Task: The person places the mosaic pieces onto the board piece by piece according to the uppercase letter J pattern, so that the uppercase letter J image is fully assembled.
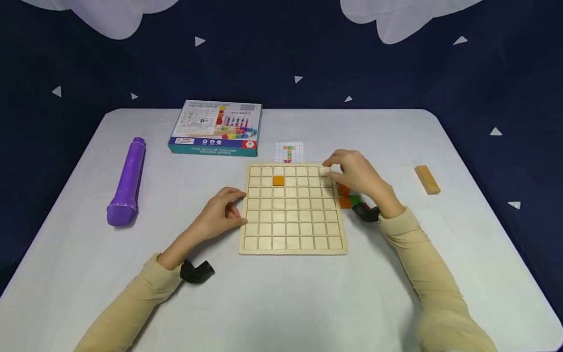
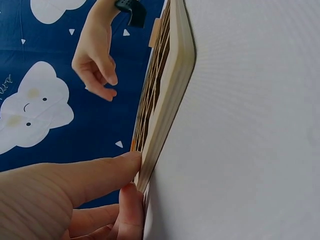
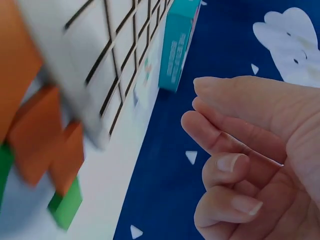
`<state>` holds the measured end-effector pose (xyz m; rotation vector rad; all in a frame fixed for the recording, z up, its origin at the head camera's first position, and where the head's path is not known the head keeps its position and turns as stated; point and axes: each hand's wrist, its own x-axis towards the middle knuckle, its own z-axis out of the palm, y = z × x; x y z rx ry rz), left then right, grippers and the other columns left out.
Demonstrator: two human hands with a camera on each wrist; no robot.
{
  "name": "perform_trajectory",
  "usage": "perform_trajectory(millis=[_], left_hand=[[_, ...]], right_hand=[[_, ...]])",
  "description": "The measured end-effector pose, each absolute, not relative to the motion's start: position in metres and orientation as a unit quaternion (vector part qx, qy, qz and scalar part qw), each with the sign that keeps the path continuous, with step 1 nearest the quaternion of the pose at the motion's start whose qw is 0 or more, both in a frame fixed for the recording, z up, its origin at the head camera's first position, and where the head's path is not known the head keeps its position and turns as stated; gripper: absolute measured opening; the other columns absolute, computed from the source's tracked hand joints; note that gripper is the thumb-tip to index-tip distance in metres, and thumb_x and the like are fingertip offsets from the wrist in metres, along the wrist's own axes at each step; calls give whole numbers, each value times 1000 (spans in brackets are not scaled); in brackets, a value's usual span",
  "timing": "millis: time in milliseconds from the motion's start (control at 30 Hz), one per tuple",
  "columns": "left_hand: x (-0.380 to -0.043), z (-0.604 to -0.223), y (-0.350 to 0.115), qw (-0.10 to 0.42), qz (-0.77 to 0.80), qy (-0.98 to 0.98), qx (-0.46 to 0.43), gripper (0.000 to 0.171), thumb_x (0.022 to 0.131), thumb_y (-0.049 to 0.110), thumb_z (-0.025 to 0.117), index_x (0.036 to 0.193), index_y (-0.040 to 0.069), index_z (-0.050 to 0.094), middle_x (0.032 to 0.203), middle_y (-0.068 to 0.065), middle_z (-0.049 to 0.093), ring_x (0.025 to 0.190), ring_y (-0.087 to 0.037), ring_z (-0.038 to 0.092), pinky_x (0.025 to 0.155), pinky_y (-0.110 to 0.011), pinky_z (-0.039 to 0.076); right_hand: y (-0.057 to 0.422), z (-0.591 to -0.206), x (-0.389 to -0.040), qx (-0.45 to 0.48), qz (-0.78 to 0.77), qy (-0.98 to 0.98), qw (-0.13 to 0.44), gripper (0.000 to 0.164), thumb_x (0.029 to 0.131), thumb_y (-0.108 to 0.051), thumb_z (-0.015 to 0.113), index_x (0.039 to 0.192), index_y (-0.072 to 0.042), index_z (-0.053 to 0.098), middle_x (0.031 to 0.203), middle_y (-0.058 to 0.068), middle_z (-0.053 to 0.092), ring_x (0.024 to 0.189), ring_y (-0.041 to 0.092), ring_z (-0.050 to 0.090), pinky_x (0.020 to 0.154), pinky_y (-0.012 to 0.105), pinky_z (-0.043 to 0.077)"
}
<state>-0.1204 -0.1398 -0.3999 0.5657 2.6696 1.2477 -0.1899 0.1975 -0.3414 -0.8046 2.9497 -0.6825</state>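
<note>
A light wooden grid board (image 1: 292,252) lies flat on the table, with one orange square tile (image 1: 278,181) in its second row. My left hand (image 1: 216,215) rests its thumb and fingertips on the board's left edge, spread apart along it, as the left wrist view also shows. Above the board's upper right corner hovers my right hand (image 1: 358,171), its fingers loosely bent. The right wrist view shows no object between those fingers. Orange tiles (image 1: 345,202) and a green tile (image 1: 354,200) lie beside the board's right edge, partly hidden beneath the right hand and wrist strap.
A small pattern card (image 1: 296,151) lies just behind the board. Farther back left is a teal-edged bead box (image 1: 214,128). A purple microphone-shaped object (image 1: 127,181) lies at the left, and a wooden block (image 1: 427,180) at the right. Dark blue cloth hangs behind the table.
</note>
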Motion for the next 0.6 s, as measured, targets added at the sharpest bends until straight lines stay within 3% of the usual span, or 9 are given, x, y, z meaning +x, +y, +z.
perform_trajectory(millis=[200, 500, 600], left_hand=[[-121, -400, -141, 75, 410, 889, 190, 59, 73, 0, 75, 127, -8, 51, 126, -19, 51, 72, -10, 56, 60, -14, 47], [-119, -402, -142, 77, 421, 883, 193, 60, 74, 0, 75, 128, -9, 50, 126, -20, 50, 73, -9, 56, 60, -15, 47], [-119, -402, -141, 73, 424, 881, 195, 59, 74, -1, 74, 127, -9, 50, 126, -20, 51, 73, -9, 56, 60, -15, 47]], right_hand=[[218, -343, -183, -221, -217, 951, 1, 24, 85, -8, 64, 108, -1, 69, 105, 14, 67, 68, 21, 49, 62, 30, 41], [241, -346, -190, -186, -182, 965, 42, 28, 85, -6, 62, 111, 4, 67, 103, 21, 66, 90, 32, 60, 75, 42, 47], [246, -348, -192, -173, -185, 966, 48, 28, 84, -4, 62, 110, 4, 67, 101, 21, 66, 89, 32, 60, 75, 42, 47]])
